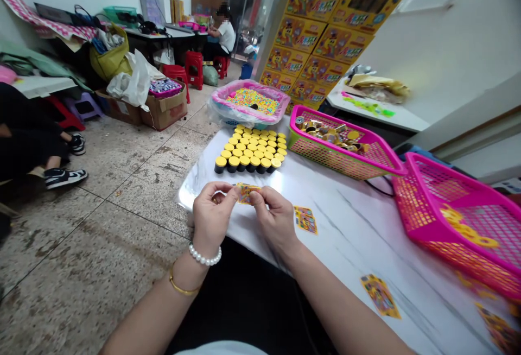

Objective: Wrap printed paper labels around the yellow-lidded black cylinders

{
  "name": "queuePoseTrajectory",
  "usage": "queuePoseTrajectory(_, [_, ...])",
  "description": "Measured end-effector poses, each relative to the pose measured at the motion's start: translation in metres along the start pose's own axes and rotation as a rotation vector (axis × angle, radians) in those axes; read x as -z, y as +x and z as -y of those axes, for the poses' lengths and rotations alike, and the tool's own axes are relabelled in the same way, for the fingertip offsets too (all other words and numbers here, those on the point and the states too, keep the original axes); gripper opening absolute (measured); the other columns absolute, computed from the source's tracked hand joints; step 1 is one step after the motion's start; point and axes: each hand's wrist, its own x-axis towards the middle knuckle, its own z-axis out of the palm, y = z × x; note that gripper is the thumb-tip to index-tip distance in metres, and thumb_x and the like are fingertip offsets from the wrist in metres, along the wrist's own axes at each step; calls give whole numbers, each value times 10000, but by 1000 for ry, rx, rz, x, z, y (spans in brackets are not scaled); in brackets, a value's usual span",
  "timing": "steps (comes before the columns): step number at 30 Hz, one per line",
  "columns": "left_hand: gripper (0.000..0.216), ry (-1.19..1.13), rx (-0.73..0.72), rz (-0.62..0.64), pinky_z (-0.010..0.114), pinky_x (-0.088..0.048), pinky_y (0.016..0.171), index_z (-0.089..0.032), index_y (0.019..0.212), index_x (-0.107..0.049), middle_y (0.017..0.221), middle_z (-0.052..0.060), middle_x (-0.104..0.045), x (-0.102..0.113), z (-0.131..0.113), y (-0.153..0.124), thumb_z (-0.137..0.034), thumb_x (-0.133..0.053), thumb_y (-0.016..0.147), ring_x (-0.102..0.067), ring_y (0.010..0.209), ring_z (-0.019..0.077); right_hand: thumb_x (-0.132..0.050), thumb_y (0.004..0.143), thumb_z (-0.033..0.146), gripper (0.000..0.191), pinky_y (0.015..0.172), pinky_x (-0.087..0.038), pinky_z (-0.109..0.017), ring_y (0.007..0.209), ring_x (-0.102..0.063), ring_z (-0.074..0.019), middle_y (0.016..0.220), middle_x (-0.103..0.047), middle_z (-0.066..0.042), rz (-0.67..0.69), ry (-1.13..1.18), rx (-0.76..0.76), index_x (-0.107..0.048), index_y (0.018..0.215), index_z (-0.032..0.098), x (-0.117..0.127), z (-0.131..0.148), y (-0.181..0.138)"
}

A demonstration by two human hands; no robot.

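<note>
Both hands meet over the near edge of the white marble table (358,224). My left hand (211,216) and my right hand (274,216) pinch a small yellow printed sticker (247,192) between their fingertips. A pearl bracelet and a gold bangle circle my left wrist. Just beyond the hands stands a block of several black jars with yellow lids (253,151). Two more stickers, one (305,219) close by and another (380,295) nearer me, lie flat on the table to the right.
A pink basket of small items (337,140), a second pink basket (459,219) and a lined tub of coloured beads (252,102) stand on the table. Yellow cartons (321,35) are stacked behind. A seated person's legs (40,149) are at left; another person (222,32) sits far back.
</note>
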Motion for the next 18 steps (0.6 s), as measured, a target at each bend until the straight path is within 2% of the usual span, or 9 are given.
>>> queuePoseTrajectory(3, [203,6,34,12,214,-326,444,-171,762,-721,542,-42,-513,4,-1,0,-367,-770,736,-400,484,78,-541,963,369,352,569,-385,-274,572,-466,-129,608,-490,20,-16,-3,-3,-551,649,210,0,0,-1])
queuePoseTrajectory(7, [239,1,32,83,224,-327,447,-165,787,-760,602,5,-609,4,-1,-3,-397,-773,727,-452,519,94,-552,953,361,352,551,-375,-275,551,-457,-129,591,-489,21,6,-6,50,-555,634,212,-1,1,-1])
queuePoseTrajectory(10, [300,-90,123,118,218,-297,421,-150,789,-749,595,3,-615,5,0,-3,-428,-799,689,-426,476,76,-551,953,360,354,548,-372,-276,548,-450,-129,582,-472,24,20,-26,84,-556,630,215,-2,2,-2])
queuePoseTrajectory(15, [339,-210,206,29,188,-222,390,-151,780,-697,470,-79,-459,12,1,0,-432,-832,646,-322,403,39,-537,968,367,340,549,-383,-281,554,-466,-138,601,-488,19,18,-23,84,-570,663,220,-4,1,-5])
queuePoseTrajectory(18, [301,-158,200,83,195,-258,401,-143,724,-715,485,-51,-505,14,1,-1,-404,-838,638,-367,430,52,-553,962,329,319,543,-379,-275,547,-471,-134,596,-495,21,30,-28,131,-578,663,218,-5,1,-6])
